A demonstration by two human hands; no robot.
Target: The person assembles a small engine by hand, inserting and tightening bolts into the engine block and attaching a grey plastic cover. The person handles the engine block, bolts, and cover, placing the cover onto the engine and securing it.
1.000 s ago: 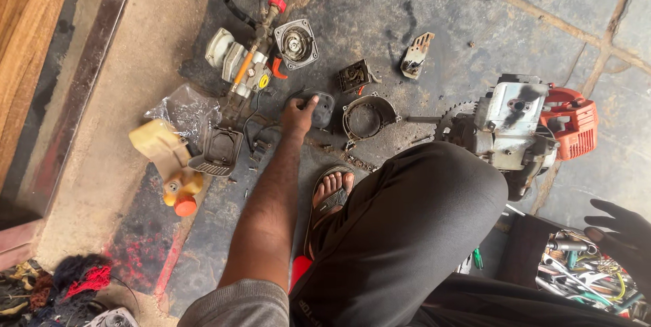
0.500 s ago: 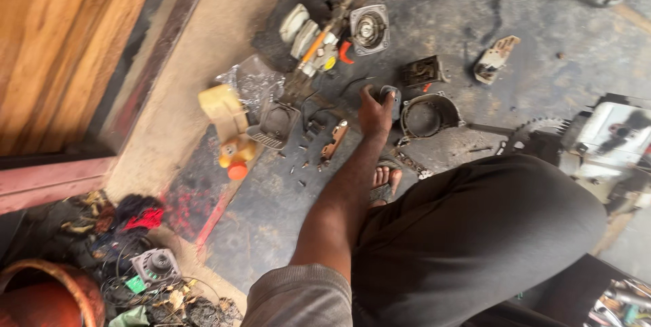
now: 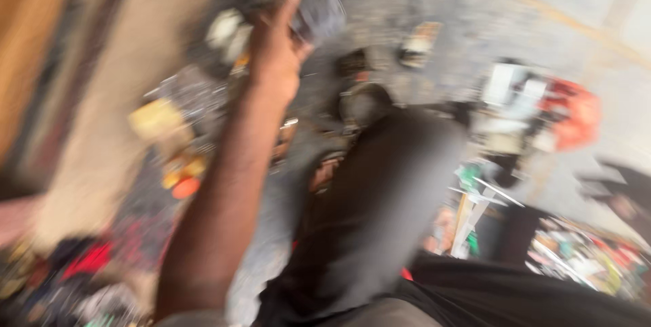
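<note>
One blurred hand grips dark part.

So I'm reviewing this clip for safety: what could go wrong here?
The left hand grips a dark grey part above a floor littered with small parts; if it slips, it could land on them or on the sandalled foot. The view is badly blurred, so the grip can't be judged.

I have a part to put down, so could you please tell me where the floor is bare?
The picture is blurred. Bare grey floor lies upper right, beyond the red-and-white machine. A pale strip runs left of the yellow object. Crowded: the parts under the left hand holding a dark part, and the clutter lower right.
</note>
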